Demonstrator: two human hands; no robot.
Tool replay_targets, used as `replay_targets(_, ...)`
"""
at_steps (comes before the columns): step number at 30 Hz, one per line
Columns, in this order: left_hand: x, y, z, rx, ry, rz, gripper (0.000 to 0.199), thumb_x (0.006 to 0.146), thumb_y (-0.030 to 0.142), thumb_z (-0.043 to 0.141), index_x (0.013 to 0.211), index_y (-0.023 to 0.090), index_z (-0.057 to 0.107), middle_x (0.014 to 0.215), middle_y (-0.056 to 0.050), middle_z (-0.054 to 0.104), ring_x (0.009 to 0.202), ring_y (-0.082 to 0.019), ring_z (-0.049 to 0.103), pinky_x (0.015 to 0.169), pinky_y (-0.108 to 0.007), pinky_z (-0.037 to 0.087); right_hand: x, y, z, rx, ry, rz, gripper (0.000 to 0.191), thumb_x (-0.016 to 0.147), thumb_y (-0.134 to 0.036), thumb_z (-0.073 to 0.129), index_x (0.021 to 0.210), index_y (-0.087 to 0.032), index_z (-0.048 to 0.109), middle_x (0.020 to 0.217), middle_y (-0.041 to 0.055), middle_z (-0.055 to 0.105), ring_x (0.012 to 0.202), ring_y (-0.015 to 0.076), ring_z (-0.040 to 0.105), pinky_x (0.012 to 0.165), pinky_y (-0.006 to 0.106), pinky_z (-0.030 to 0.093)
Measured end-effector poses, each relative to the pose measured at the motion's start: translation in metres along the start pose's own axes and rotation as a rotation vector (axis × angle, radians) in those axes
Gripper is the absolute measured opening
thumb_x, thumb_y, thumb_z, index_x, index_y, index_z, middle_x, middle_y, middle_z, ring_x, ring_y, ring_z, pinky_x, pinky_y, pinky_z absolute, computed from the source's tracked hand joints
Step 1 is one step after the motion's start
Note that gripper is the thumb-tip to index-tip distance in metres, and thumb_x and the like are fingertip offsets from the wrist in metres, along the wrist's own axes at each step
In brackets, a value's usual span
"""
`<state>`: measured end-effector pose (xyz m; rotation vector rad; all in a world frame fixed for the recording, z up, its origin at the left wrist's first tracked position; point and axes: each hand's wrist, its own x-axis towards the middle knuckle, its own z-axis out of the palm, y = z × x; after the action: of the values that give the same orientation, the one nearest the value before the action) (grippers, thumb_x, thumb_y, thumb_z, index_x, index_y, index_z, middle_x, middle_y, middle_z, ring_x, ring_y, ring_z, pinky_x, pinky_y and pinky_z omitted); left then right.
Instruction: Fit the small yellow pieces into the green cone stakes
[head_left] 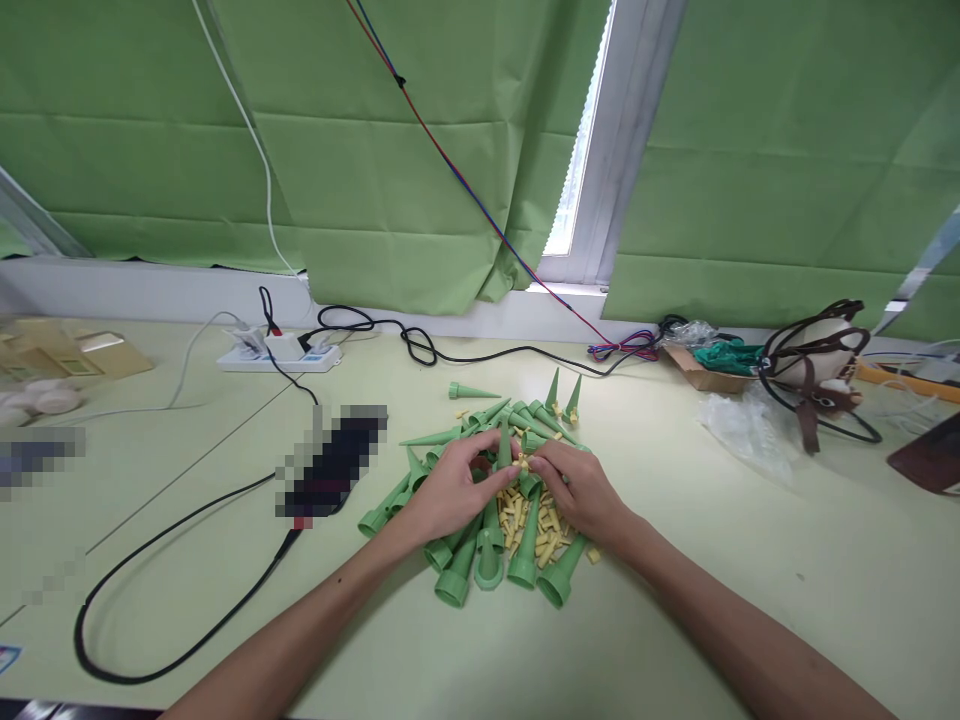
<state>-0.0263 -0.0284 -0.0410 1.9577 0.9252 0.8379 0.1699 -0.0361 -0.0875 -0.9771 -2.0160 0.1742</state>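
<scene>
Gripped cone [504,445], pinched yellow piece [523,462]

Closed left fingers [497,483] on the green cone and right fingers [553,460] on the yellow piece, above the worktop [825,500]. Had two upright cones [553,391] behind, apparently fitted at the base; had many loose cones [521,567] and yellow pieces [551,525] seemingly unjoined. Could read no brand or label.

Both hands — fingers [504,480] bent — hold a cone [504,445] (green).
</scene>
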Motion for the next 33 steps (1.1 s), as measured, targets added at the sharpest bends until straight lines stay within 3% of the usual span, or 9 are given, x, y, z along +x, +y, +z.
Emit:
replay_targets(4,-0.0002,0.001,0.0001,0.004,0.0,-0.007,0.022,0.09,0.036,0.057,0.101,0.019,0.064,0.092,-0.005,0.067,0.083,-0.02,0.061,0.072,-0.03,0.052,0.0,-0.0007,-0.0006,-0.018,0.005,0.003,0.035,0.103,-0.031,0.036,0.075,-0.02,0.053,0.064,-0.0004,0.051,0.058,0.0136,0.047,0.055,0.026,0.038)
replay_targets(9,0.0001,0.003,-0.0005,-0.01,0.035,0.0,0.021,0.09,0.037,0.057,0.099,0.02,0.064,0.095,-0.005,0.066,0.083,-0.02,0.062,0.068,-0.029,0.051,-0.0006,-0.0036,-0.0022,0.064,0.023,0.027,0.016,0.1,-0.03,0.046,0.103,-0.02,0.058,0.086,0.0051,0.065,0.073,0.017,0.06,0.063,0.028,0.047)
replay_targets(13,0.0,0.0047,-0.0012,-0.025,0.068,-0.022,0.02,0.089,0.039,0.058,0.096,0.021,0.063,0.093,-0.005,0.066,0.082,-0.021,0.062,0.065,-0.029,0.05,-0.0016,-0.0038,-0.0022,0.099,0.012,0.015,0.019,0.097,-0.026,0.051,0.115,-0.021,0.054,0.098,0.0082,0.065,0.075,0.0177,0.061,0.062,0.029,0.049)
replay_targets(27,0.0001,0.0021,-0.0008,0.044,0.051,0.003,0.019,0.091,0.036,0.055,0.097,0.019,0.064,0.089,-0.004,0.065,0.078,-0.019,0.059,0.06,-0.026,0.046,-0.0003,-0.0016,-0.002,0.055,-0.003,-0.025,0.012,0.099,-0.025,0.046,0.096,-0.021,0.057,0.08,0.0039,0.06,0.071,0.0172,0.056,0.063,0.029,0.045)
replay_targets(33,0.0006,0.0003,-0.0007,0.039,0.027,0.021,0.018,0.092,0.032,0.055,0.101,0.02,0.065,0.096,-0.004,0.067,0.085,-0.02,0.061,0.071,-0.028,0.049,-0.0019,0.0007,-0.0008,0.017,-0.022,-0.016,0.02,0.101,-0.029,0.044,0.089,-0.02,0.057,0.075,0.002,0.059,0.066,0.0152,0.053,0.06,0.027,0.041)
